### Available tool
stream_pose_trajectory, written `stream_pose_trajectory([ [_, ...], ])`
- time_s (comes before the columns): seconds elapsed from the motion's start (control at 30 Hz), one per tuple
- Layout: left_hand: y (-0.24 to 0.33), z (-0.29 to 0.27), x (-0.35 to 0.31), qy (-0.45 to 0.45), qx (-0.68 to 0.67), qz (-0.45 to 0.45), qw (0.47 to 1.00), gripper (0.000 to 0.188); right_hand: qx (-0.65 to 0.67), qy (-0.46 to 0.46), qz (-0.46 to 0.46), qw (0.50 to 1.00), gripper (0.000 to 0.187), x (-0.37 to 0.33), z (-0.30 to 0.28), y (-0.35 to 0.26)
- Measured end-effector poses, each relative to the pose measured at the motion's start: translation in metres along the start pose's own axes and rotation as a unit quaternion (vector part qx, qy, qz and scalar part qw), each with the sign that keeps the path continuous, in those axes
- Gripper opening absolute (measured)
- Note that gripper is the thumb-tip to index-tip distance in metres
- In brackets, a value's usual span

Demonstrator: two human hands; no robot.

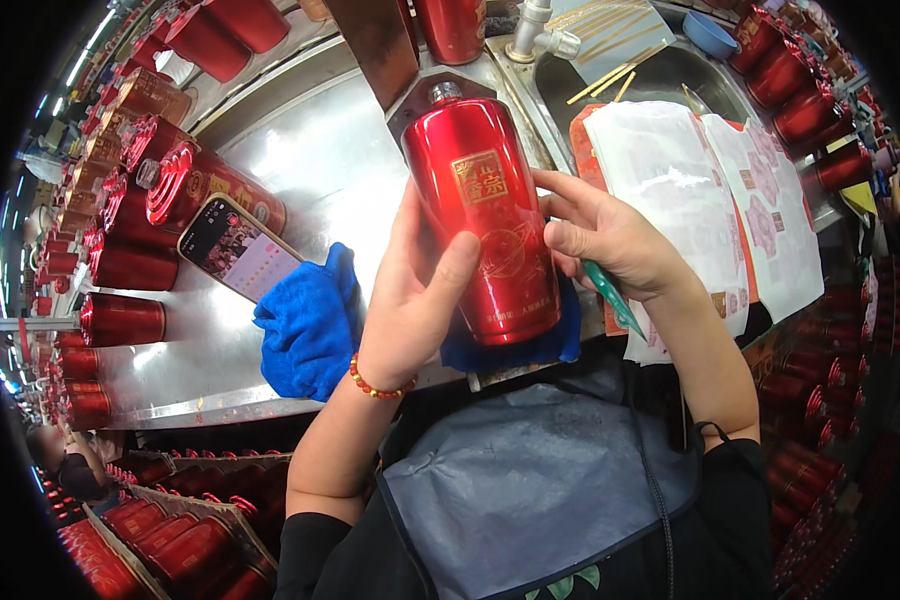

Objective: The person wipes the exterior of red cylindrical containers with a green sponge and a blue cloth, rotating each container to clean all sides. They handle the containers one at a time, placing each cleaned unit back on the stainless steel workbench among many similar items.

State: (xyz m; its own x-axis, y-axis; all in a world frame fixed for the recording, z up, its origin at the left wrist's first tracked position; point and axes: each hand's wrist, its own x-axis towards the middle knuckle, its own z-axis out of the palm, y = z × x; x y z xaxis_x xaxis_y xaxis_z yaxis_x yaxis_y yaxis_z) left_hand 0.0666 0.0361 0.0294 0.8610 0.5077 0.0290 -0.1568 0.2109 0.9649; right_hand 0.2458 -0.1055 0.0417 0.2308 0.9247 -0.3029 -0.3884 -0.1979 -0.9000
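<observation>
Far left: we see rows of red bottles (120,318) lying on their sides along the edge of the steel table (300,150).
Phone: we find a smartphone (238,248) lying flat on the table with its screen lit, just beside the lying bottles.
Cloth: a blue cloth (310,325) sits bunched on the table near its front edge, and part of it lies under the held bottle.
Left hand: our left hand (410,290) is wrapped around the glossy red bottle (485,230), thumb across its front and fingers behind, a firm closed grip; a beaded bracelet (378,388) circles the wrist.
Bottle: we hold it upright, slightly tilted, above the table's front edge and the cloth; a square gold label (481,177) sits on its upper front.
Right hand: our right hand (610,240) touches the bottle's right side with curled fingertips, and a slim green tool (610,295) is tucked in the palm.
Right: sheets of labels (710,200) lie spread beside the sink (660,70).
Far right: more red bottles (790,90) are lined up.
</observation>
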Motion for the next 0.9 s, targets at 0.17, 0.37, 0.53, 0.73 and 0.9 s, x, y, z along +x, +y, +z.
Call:
stream_pose_trajectory([
  [0.17,-0.001,-0.003,0.001,0.005,-0.010,-0.006,1.000,0.069,-0.019,0.005,-0.002,1.000,0.082,0.001,0.002,0.000],
  [0.37,-0.002,-0.003,0.005,0.018,0.021,-0.004,1.000,0.069,-0.013,0.004,-0.010,1.000,0.082,0.000,0.004,0.000],
  [0.53,0.000,0.000,0.009,0.023,0.012,-0.001,1.000,0.064,-0.010,0.003,-0.012,1.000,0.085,0.001,0.005,0.002],
  [0.73,0.002,0.001,0.014,0.041,0.026,-0.009,0.999,0.056,-0.019,0.007,-0.030,0.999,0.083,-0.001,0.008,0.003],
  [0.9,0.010,0.008,0.027,0.073,-0.037,-0.030,0.996,0.050,-0.015,0.015,-0.007,1.000,0.079,0.003,0.006,0.002],
])
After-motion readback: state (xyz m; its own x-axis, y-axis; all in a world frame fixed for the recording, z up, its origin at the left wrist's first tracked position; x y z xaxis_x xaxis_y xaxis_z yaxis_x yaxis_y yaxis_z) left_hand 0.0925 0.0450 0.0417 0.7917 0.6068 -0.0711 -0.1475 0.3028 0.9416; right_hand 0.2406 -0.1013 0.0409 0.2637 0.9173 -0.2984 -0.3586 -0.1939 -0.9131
